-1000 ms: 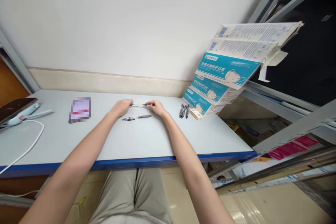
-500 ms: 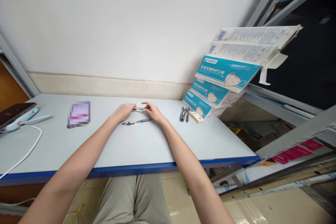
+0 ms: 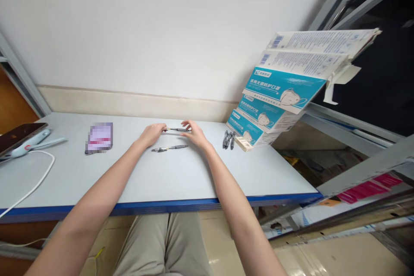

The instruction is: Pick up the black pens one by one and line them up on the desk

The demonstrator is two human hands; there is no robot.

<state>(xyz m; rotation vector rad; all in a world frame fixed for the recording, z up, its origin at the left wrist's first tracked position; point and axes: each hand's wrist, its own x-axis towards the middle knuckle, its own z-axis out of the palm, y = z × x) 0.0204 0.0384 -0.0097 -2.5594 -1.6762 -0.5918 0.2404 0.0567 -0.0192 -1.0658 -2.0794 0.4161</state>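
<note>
My left hand (image 3: 154, 133) is closed, pinching one end of a dark pen (image 3: 177, 129) that lies level just above or on the table. My right hand (image 3: 195, 134) is at the pen's other end. Its thumb and fingers are apart around that end; whether they touch it is too small to see. A second pen (image 3: 170, 148), clear and dark with a small yellow mark, lies on the table just in front of both hands.
Several black pens (image 3: 228, 139) lie beside a small cream box (image 3: 243, 143) at the right. Behind them leans a stack of blue-and-white mask boxes (image 3: 284, 88). A blurred purple item (image 3: 99, 137), a dark phone (image 3: 22, 136) and a white cable (image 3: 48, 168) are at the left.
My right hand has moved slightly right, its thumb and fingers spreading wider so that more of the pen shows. My left hand keeps its pinch. The view has shifted a little.
</note>
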